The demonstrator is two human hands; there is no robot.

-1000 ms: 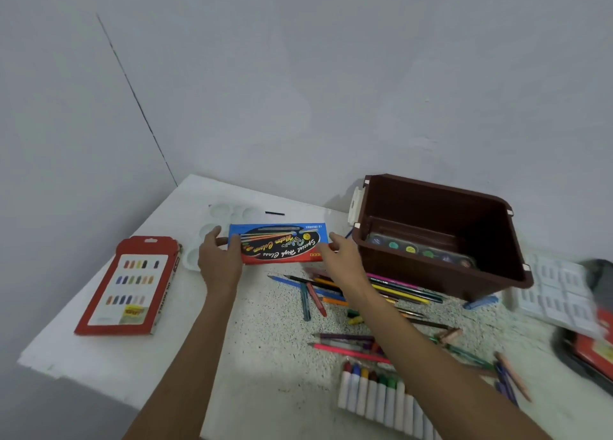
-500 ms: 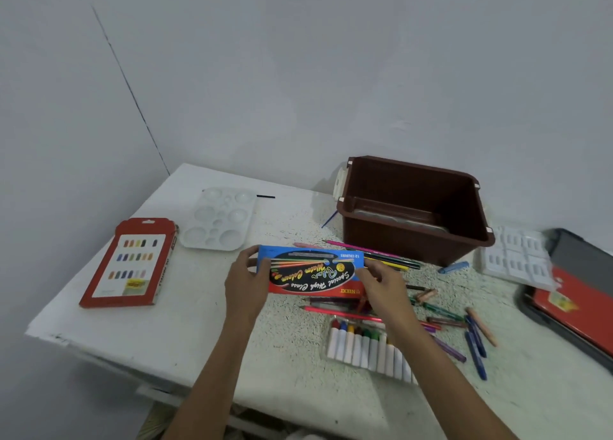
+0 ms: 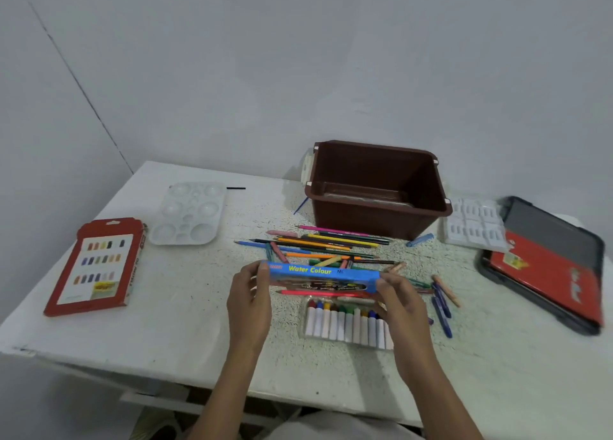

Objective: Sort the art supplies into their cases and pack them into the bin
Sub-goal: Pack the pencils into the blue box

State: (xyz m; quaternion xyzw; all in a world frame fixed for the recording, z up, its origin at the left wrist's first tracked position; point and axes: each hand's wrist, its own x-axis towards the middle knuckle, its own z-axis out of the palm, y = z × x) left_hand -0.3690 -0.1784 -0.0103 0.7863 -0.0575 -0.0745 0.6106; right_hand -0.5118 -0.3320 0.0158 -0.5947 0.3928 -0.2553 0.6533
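Note:
A long blue "Water Colour" pencil box (image 3: 323,275) hangs above the table, tilted so its top edge faces me. My left hand (image 3: 248,302) grips its left end and my right hand (image 3: 399,302) grips its right end. Behind the box lies a heap of loose coloured pencils (image 3: 328,247). Just below it a clear tray of paint tubes (image 3: 348,325) rests on the table. The brown bin (image 3: 378,187) stands at the back with a flat case lying inside.
A red pastel box (image 3: 96,267) and a white palette (image 3: 189,214) lie at the left. At the right are a white plastic insert (image 3: 474,224), a black and red case (image 3: 547,260) and several loose crayons (image 3: 442,302). The white table (image 3: 172,323) ends close to me.
Both hands brought the pencil box from beside the bin toward me and tipped it, so its top edge shows instead of its printed face. The view has dropped and widened.

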